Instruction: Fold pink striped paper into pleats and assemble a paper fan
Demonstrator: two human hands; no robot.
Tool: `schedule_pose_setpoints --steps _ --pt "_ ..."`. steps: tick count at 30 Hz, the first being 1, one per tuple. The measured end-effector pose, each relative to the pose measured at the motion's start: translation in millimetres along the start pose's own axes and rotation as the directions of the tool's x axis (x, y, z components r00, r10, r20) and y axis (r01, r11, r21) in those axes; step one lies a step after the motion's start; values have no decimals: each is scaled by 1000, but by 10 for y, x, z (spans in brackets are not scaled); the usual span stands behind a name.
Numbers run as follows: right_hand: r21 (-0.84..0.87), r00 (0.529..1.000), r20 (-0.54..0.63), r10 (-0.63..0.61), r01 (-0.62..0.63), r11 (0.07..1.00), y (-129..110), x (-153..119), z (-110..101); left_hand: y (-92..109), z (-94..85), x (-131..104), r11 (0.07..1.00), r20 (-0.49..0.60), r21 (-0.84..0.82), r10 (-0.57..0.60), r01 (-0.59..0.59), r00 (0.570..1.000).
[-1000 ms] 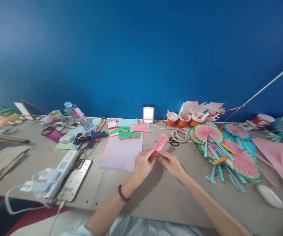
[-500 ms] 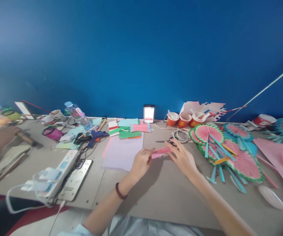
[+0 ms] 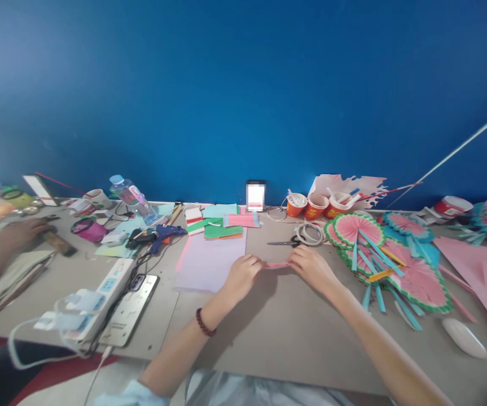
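Observation:
A narrow folded strip of pink paper [image 3: 277, 265] is stretched level between my two hands, above the table. My left hand [image 3: 245, 273] pinches its left end. At its right end, the fingers of my right hand [image 3: 311, 268] are closed on it. Just beyond my right hand lie scissors [image 3: 288, 243] with dark handles, beside a roll of pale tape [image 3: 310, 233]. Lilac paper sheets [image 3: 211, 262] lie flat past my left hand, with green paper pieces [image 3: 224, 231] on their far edge.
Pink and green paper fans [image 3: 416, 273] lie at the right, near a white mouse [image 3: 464, 338]. Red paper cups [image 3: 316, 207] stand along the wall. At the left are a power strip [image 3: 108, 290], a phone [image 3: 130, 310], a glue gun [image 3: 161, 238] and another person's hand [image 3: 25, 232].
My right hand's fingers have come down and closed on the strip's right end. The strip now looks narrower and level. The other person's hand at the left has shifted slightly.

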State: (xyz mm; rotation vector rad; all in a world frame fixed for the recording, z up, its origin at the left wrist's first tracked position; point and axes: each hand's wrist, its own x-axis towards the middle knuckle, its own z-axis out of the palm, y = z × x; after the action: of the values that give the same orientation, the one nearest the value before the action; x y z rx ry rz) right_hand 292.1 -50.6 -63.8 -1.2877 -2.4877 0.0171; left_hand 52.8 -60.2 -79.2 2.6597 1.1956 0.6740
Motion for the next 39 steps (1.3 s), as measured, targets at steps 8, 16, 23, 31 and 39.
schedule_pose_setpoints --steps 8,16,23,31,39 --pt "-268 918 -297 -261 182 946 16 -122 323 -86 234 -7 886 -30 443 168 -138 985" --pt "-180 938 -267 -219 175 968 64 -263 642 -113 368 -63 883 95 421 187 -209 978" --pt "6 979 -195 -60 62 998 111 -271 715 -111 358 -127 950 179 280 89 -137 980" --pt "253 988 2 155 -151 956 64 -146 508 -126 163 5 975 195 -81 -190 209 962" --pt "394 936 84 342 -346 851 168 9 436 -298 62 197 891 277 -331 -225 312 934"
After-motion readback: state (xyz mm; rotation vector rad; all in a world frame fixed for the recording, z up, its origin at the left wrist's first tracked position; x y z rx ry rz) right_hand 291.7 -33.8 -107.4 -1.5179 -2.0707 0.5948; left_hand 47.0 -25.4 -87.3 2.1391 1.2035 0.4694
